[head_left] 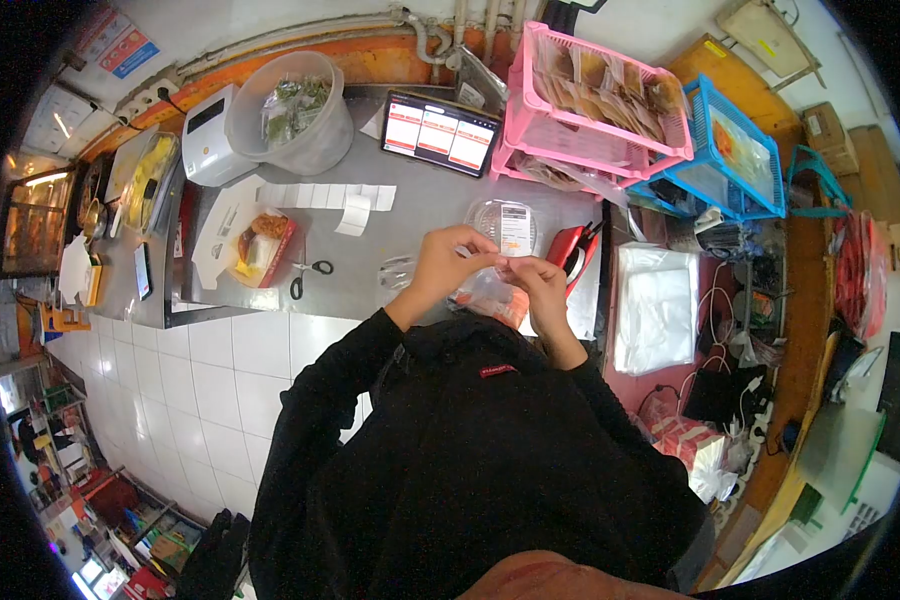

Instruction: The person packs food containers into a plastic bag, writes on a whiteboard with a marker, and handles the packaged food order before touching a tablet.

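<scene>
My left hand (453,262) and my right hand (538,285) meet fingertip to fingertip over the near edge of the metal counter. Both are pinched together; whatever lies between the fingertips is too small to name. Just beyond them is a round clear container (493,216) with a white and orange printed label (516,228) on it. Below the hands, partly hidden by them, lies a clear plastic bag (485,296) with something orange inside. A red pouch (570,250) is right of my right hand.
Left on the counter (320,270) are scissors (311,277), a food box (263,250) and a strip of blank labels (320,196). Behind stand a tub (292,115), a label printer (210,138), a tablet (440,132) and pink baskets (595,115). Plastic bags (656,308) lie at the right.
</scene>
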Demonstrator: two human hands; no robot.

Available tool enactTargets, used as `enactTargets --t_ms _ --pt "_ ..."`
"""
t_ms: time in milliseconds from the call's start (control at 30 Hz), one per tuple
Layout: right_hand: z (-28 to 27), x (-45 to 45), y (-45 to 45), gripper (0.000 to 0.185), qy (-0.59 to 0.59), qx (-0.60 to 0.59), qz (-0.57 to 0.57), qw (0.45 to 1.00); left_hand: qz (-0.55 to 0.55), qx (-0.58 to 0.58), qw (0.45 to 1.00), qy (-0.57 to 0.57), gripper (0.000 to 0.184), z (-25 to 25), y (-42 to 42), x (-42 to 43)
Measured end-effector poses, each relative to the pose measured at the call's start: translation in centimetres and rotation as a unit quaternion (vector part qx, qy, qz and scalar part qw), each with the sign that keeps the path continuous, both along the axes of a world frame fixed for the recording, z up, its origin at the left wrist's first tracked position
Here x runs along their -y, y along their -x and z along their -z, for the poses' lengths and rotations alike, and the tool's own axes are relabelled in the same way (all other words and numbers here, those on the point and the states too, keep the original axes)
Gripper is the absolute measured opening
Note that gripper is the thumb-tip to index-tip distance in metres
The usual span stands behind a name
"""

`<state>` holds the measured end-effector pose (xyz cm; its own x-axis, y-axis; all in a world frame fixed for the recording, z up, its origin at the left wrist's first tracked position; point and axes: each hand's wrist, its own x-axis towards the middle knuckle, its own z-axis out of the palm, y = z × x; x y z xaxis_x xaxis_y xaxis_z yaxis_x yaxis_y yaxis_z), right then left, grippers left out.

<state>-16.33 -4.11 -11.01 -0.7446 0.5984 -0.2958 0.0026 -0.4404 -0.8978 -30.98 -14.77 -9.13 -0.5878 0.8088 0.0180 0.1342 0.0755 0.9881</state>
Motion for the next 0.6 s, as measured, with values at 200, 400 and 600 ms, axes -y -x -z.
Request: enactTargets --t_ms 200,400,600 --pt "-0.6 -0.1 0.3 0.016 0.082 0.061 -0.005 0.995 0.012 -0.042 0.998 -0.045 0.011 0.6 -0.7 -0.1" --pt "-0.6 -0.3 0.5 0.011 0.095 0.054 -0.042 0.993 0.029 -0.029 0.998 -0.045 0.011 0.7 -0.5 0.0" --pt "-0.7 -0.5 1.0 0.009 -0.032 0.032 -0.033 0.998 0.024 0.015 0.998 -0.064 0.013 1.1 -0.9 0.0"
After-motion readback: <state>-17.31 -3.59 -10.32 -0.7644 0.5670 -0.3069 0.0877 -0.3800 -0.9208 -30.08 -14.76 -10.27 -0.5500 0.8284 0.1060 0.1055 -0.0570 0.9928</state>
